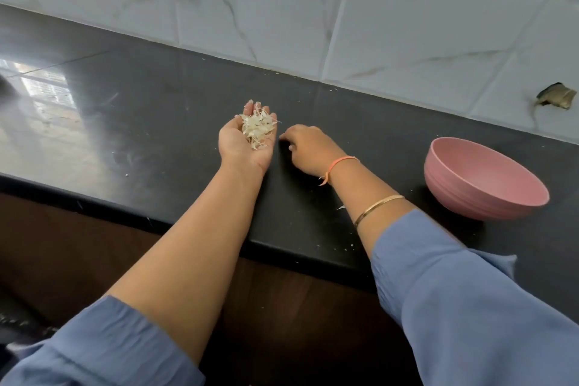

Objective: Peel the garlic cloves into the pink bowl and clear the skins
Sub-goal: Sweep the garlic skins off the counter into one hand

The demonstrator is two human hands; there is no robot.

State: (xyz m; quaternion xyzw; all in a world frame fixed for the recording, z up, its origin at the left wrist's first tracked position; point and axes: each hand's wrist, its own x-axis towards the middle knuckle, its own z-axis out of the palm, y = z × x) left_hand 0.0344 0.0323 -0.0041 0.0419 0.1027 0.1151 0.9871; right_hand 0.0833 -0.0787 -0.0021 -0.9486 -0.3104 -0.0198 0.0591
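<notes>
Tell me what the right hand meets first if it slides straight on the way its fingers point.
The right hand points left along the counter, so it would likely first meet the left hand, which cups the garlic skins; relative height is unclear.

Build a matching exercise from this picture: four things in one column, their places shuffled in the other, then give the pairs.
Things
1. garlic skins
2. pink bowl
3. gold bangle
4. orange thread

Places
A. on the right forearm, just short of the blue sleeve
B. heaped in the upturned left hand
C. on the black counter, to the right of the right arm
D. round the right wrist

Pairs: 1-B, 2-C, 3-A, 4-D.
</notes>
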